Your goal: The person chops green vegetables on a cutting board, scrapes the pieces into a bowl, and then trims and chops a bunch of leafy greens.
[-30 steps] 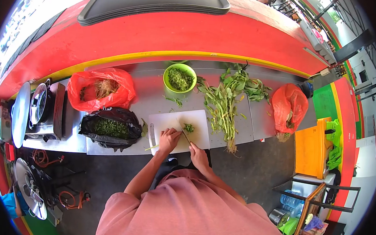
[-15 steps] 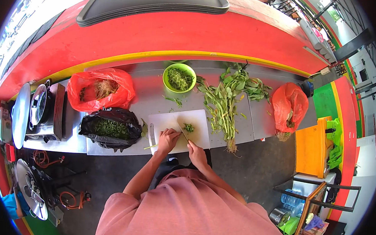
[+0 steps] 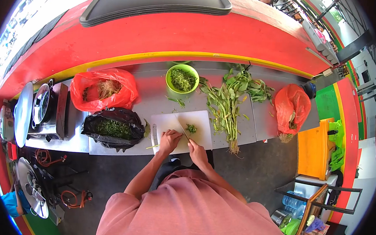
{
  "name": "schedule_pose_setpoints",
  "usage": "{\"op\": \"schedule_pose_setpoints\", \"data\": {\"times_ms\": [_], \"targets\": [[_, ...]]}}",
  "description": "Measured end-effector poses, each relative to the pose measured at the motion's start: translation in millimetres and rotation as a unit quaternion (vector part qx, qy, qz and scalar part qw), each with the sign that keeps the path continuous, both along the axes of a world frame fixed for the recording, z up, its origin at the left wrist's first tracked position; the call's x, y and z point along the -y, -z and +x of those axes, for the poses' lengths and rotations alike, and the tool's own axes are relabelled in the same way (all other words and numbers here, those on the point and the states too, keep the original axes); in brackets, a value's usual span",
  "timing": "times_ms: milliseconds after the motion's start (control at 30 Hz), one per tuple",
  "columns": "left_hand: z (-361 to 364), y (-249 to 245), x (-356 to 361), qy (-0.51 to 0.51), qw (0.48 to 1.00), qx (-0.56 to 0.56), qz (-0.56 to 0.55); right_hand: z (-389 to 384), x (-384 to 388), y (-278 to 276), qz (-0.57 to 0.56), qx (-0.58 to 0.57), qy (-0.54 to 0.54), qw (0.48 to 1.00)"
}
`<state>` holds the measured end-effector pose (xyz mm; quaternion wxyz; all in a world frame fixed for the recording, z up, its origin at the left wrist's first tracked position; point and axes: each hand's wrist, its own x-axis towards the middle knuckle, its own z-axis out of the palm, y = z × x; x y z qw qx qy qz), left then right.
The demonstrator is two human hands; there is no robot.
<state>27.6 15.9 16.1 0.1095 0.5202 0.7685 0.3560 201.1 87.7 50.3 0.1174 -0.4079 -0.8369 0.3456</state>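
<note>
On a white cutting board (image 3: 203,140), my left hand (image 3: 169,141) has its fingers curled down over a thin green stem (image 3: 152,147), whose end sticks out to the left. What lies under the fingertips is hidden. My right hand (image 3: 198,153) grips a knife (image 3: 182,125) by its handle. The blade slants up and left across the board, close beside my left fingertips. Just right of the blade lies a small heap of chopped greens (image 3: 191,128).
Behind the board stands a green bowl (image 3: 170,83) of chopped greens. A black bag (image 3: 91,132) of cut greens and a red bag (image 3: 79,85) are left. Leafy stalks (image 3: 227,107) and another red bag (image 3: 300,108) lie right. A stove (image 3: 59,109) stands far left.
The whole view has shifted slightly, so everything sits a little further right. Both hands and the knife keep nearly the same place on the board.
</note>
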Motion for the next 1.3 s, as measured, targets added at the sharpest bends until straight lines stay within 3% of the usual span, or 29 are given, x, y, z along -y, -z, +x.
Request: {"op": "schedule_pose_setpoints", "data": {"times_ms": [167,233,567,1300], "targets": [[1,0,-1,-0.004,1.0,-0.005,0.007,9,4,4,-0.007,-0.012,0.002,1.0],[3,-1,0,0.002,1.0,-0.008,0.007,5,6,6,0.0,0.042,-0.003,0.999],[0,5,-1,-0.008,1.0,0.011,0.005,4,2,0,-0.036,0.015,0.001,0.999],[-3,2,2,0.014,1.0,-0.002,0.005,-4,1,0,0.028,0.038,-0.013,0.999]]}}
